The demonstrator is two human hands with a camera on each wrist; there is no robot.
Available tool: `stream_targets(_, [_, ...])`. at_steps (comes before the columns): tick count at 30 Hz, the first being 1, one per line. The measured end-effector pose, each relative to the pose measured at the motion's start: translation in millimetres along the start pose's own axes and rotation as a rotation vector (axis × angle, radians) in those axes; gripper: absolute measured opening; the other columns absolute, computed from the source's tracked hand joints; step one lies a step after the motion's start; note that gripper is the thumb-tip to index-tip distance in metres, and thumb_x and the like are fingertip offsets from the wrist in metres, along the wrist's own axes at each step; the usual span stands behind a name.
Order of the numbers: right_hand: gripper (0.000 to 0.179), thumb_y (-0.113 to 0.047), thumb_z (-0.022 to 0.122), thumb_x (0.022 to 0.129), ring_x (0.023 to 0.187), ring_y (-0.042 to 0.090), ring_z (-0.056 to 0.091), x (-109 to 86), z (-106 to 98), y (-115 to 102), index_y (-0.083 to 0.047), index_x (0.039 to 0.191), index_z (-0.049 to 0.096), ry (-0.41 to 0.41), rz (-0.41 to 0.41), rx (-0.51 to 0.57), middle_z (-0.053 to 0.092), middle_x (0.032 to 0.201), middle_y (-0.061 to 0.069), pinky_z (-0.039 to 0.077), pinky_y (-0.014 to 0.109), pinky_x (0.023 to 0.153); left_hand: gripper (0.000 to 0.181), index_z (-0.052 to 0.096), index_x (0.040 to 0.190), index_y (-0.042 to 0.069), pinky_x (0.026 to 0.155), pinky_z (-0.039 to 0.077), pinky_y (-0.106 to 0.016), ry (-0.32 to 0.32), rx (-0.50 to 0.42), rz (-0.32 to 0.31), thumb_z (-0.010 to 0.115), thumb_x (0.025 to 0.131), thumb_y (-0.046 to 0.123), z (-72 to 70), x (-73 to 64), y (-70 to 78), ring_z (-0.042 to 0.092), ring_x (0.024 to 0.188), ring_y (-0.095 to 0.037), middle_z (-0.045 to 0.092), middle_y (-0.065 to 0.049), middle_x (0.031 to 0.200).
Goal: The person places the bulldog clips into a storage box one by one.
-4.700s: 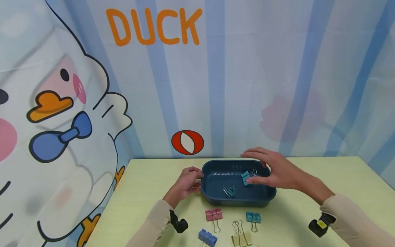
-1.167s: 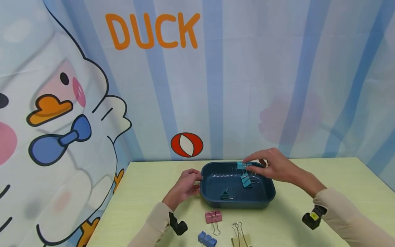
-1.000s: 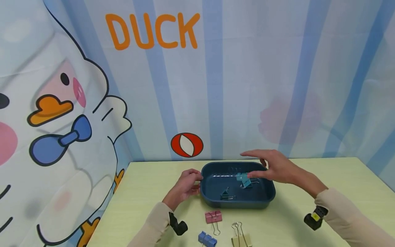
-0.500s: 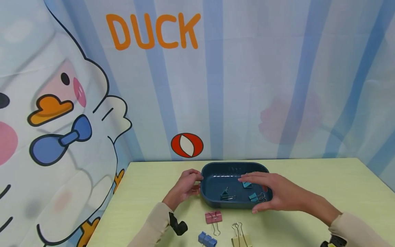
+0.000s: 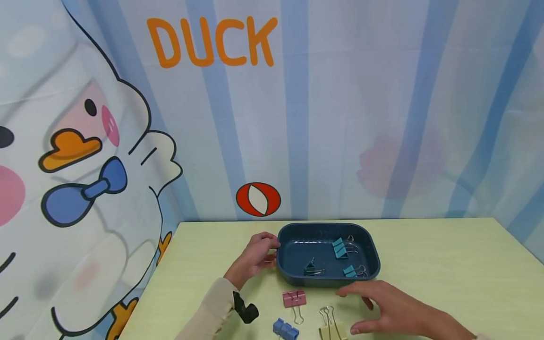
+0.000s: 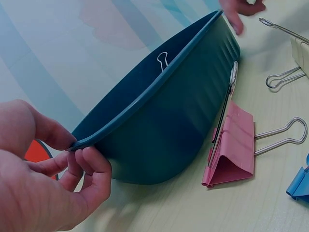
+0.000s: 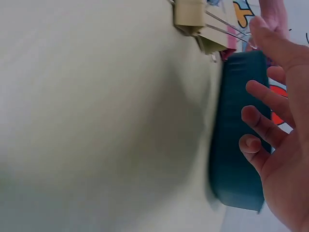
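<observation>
My left hand (image 5: 253, 257) pinches the left rim of the dark teal tray (image 5: 314, 282); in the left wrist view its thumb is above the rim and curled fingers below. Inside the tray lie several teal binder clips, one pair (image 5: 340, 248) at the back right, another clip (image 5: 350, 271) at the front right and a darker one (image 5: 311, 268) at the front left. My right hand (image 5: 397, 307) hovers in front of the tray with fingers spread and nothing held. Nearest to it is a cream binder clip (image 5: 332, 331), partly cut off by the frame's lower edge.
A pink binder clip (image 5: 294, 299) and a blue binder clip (image 5: 286, 328) lie on the pale yellow table (image 5: 442, 264) in front of the tray. Behind the table hangs a printed duck curtain (image 5: 331, 118).
A teal clip from the table now lies in the tray, let go by my right hand. That hand has since drawn back toward the cream clip. My left hand stays on the rim.
</observation>
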State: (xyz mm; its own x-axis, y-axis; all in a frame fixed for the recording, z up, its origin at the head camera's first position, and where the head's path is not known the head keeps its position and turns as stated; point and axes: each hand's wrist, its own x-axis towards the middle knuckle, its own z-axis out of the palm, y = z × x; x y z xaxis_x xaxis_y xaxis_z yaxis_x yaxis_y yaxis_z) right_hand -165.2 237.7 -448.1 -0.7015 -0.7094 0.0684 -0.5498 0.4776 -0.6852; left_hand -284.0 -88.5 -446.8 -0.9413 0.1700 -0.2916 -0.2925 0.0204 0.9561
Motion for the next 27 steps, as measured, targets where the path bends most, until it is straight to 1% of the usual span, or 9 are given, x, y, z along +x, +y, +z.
stream_targets(3, [0.048, -0.042, 0.074, 0.095, 0.098, 0.006, 0.060, 0.6, 11, 5, -0.023, 0.138, 0.065, -0.050, 0.096, 0.057, 0.066, 0.130, -0.009, 0.053, 0.024, 0.083, 0.018, 0.057, 0.117, 0.001, 0.061, 0.051, -0.025, -0.003, -0.001, 0.001, 0.057, 0.100, 0.009, -0.1, 0.0, 0.2, 0.055, 0.067, -0.019, 0.062, -0.016, 0.104])
stream_targets(6, [0.043, -0.042, 0.071, 0.098, 0.111, 0.008, 0.059, 1.9, 20, 8, -0.026, 0.137, 0.066, -0.079, 0.125, 0.086, 0.065, 0.131, -0.013, 0.051, 0.027, 0.096, 0.018, 0.057, 0.116, 0.001, 0.060, 0.051, -0.025, -0.004, -0.007, -0.002, 0.057, 0.100, 0.009, -0.2, 0.4, 0.2, 0.054, 0.067, -0.019, 0.061, -0.015, 0.102])
stream_targets(7, [0.042, -0.042, 0.070, 0.098, 0.112, 0.007, 0.059, 2.6, 22, 9, -0.026, 0.137, 0.066, -0.085, 0.123, 0.100, 0.065, 0.132, -0.013, 0.051, 0.027, 0.098, 0.017, 0.057, 0.116, 0.001, 0.060, 0.051, -0.025, -0.004, -0.009, -0.002, 0.057, 0.100, 0.008, -0.2, 0.5, 0.2, 0.054, 0.066, -0.018, 0.061, -0.015, 0.101])
stream_targets(9, [0.040, -0.041, 0.070, 0.099, 0.111, 0.006, 0.059, 5.0, 26, 9, -0.027, 0.136, 0.067, -0.095, 0.132, 0.126, 0.066, 0.130, -0.015, 0.050, 0.026, 0.098, 0.018, 0.057, 0.116, 0.001, 0.059, 0.051, -0.025, -0.002, -0.010, -0.005, 0.057, 0.100, 0.008, -0.1, 0.7, 0.2, 0.054, 0.066, -0.019, 0.061, -0.014, 0.101])
stream_targets(13, [0.036, -0.040, 0.069, 0.099, 0.107, 0.004, 0.060, 9.6, 29, 7, -0.027, 0.133, 0.070, -0.115, 0.121, 0.135, 0.067, 0.125, -0.017, 0.050, 0.025, 0.097, 0.019, 0.057, 0.117, 0.001, 0.060, 0.051, -0.025, 0.002, -0.005, -0.011, 0.058, 0.100, 0.008, 0.0, 0.8, -0.3, 0.055, 0.069, -0.019, 0.062, -0.015, 0.103])
stream_targets(16, [0.032, -0.040, 0.068, 0.100, 0.104, 0.003, 0.060, 11.3, 30, 8, -0.028, 0.129, 0.072, -0.117, 0.088, 0.109, 0.068, 0.121, -0.018, 0.051, 0.027, 0.096, 0.020, 0.057, 0.118, 0.001, 0.060, 0.051, -0.025, 0.004, -0.002, -0.014, 0.058, 0.100, 0.009, 0.0, 0.6, -0.9, 0.056, 0.070, -0.020, 0.062, -0.016, 0.105])
stream_targets(19, [0.028, -0.040, 0.067, 0.100, 0.102, 0.002, 0.060, 12.3, 31, 9, -0.031, 0.126, 0.073, -0.117, 0.088, 0.089, 0.068, 0.117, -0.020, 0.051, 0.028, 0.095, 0.021, 0.057, 0.119, 0.001, 0.061, 0.052, -0.025, 0.004, -0.002, -0.014, 0.058, 0.100, 0.009, 0.0, 0.6, -1.2, 0.056, 0.070, -0.020, 0.062, -0.017, 0.105])
stream_targets(23, [0.029, -0.041, 0.066, 0.101, 0.101, 0.002, 0.059, 12.7, 31, 8, -0.031, 0.127, 0.073, -0.120, 0.089, 0.081, 0.068, 0.116, -0.021, 0.051, 0.028, 0.095, 0.021, 0.057, 0.119, 0.000, 0.061, 0.052, -0.026, 0.003, 0.001, -0.008, 0.057, 0.100, 0.009, 0.2, 0.9, -0.8, 0.056, 0.071, -0.020, 0.062, -0.016, 0.105])
stream_targets(27, [0.030, -0.042, 0.067, 0.100, 0.099, 0.001, 0.060, 13.7, 31, 6, -0.029, 0.126, 0.074, -0.106, 0.046, 0.017, 0.069, 0.114, -0.021, 0.053, 0.029, 0.091, 0.020, 0.058, 0.118, 0.001, 0.061, 0.052, -0.026, 0.006, 0.004, -0.005, 0.057, 0.100, 0.008, 0.5, 0.9, -0.4, 0.056, 0.071, -0.020, 0.062, -0.016, 0.104])
